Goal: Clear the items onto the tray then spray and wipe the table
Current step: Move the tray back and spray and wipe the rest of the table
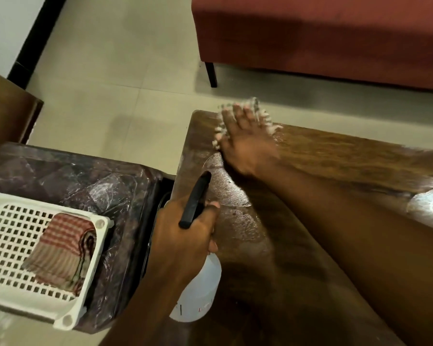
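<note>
L grip [185, 236] holds spray bottle [198, 290] | R grip [245, 148] flat on cloth [219, 134]

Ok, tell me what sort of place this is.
Probably a home living room: a red sofa stands on a tiled floor, with a low wooden table in front of it.

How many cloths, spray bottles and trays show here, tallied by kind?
Cloths: 2, a wiping cloth under the right hand, a checked cloth in the tray.
Spray bottles: 1, the spray bottle in the left hand.
Trays: 1.
Total: 4.
</note>
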A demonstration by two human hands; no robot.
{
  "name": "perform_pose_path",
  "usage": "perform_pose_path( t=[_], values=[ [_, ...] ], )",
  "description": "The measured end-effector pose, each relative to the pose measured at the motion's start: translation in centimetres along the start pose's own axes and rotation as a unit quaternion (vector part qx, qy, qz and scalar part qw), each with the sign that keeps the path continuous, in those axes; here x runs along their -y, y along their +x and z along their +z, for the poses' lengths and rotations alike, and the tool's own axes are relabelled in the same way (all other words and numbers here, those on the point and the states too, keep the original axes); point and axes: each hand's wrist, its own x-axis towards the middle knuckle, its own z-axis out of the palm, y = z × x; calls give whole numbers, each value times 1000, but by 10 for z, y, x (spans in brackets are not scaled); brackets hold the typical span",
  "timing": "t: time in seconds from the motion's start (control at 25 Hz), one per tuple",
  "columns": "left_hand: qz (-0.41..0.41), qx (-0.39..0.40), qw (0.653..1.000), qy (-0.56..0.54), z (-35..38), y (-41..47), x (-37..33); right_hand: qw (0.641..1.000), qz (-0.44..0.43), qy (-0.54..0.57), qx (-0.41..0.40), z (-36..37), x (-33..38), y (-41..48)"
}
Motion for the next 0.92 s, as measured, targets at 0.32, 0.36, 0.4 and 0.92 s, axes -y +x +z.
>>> perform_pose_path(
  t=[0.32, 0.36, 0.4, 0.92],
  values=[
    [-9, 8, 1000, -1, -16, -26, 19, 914, -372, -122, 104, -3, -11, -30],
    [-13, 6, 1000, -4, -18, -30, 21, 942, -307, -104, 82, -5, -28, -33],
    [-18, 4, 1000, -7, -19, -35, 22, 971, -224, -74, 42, -6, -40, -37],
    [-38, 48, 997, 42, -22, -97, 66, 997, 10, 2, -76, 55, -82, -197]
  ],
)
